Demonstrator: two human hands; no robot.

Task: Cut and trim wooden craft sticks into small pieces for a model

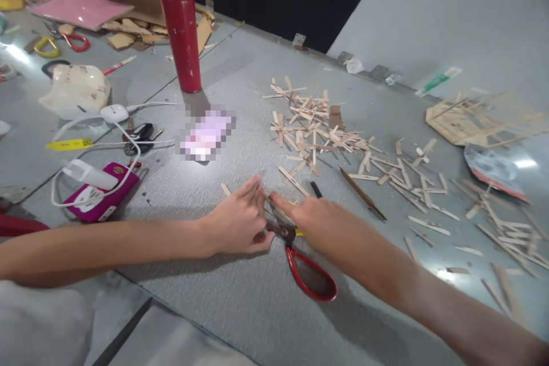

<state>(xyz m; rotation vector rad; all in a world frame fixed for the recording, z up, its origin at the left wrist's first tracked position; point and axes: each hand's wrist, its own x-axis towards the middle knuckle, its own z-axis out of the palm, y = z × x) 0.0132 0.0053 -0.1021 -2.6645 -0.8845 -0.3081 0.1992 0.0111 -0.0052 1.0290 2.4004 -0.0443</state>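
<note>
My left hand (240, 217) is closed, its fingertips bunched together at the middle of the table; whatever they pinch is too small or hidden to name. My right hand (319, 223) meets it from the right, index finger pointing at the left fingertips and the other fingers curled under. Yellow bits (299, 233) show beneath the right hand, on something I cannot make out. Between and below both hands lie red-handled scissors (311, 277), blades partly covered by the hands. A pale wooden stick (226, 189) pokes out beyond the left hand.
Many thin wooden sticks (304, 148) are scattered to the right, with a pointed brown tool (362, 191) among them. A red bottle (182, 34) stands behind. A blurred phone (208, 134), white cable (139, 154) and purple power strip (109, 194) lie left. A wooden frame model (454, 120) sits far right.
</note>
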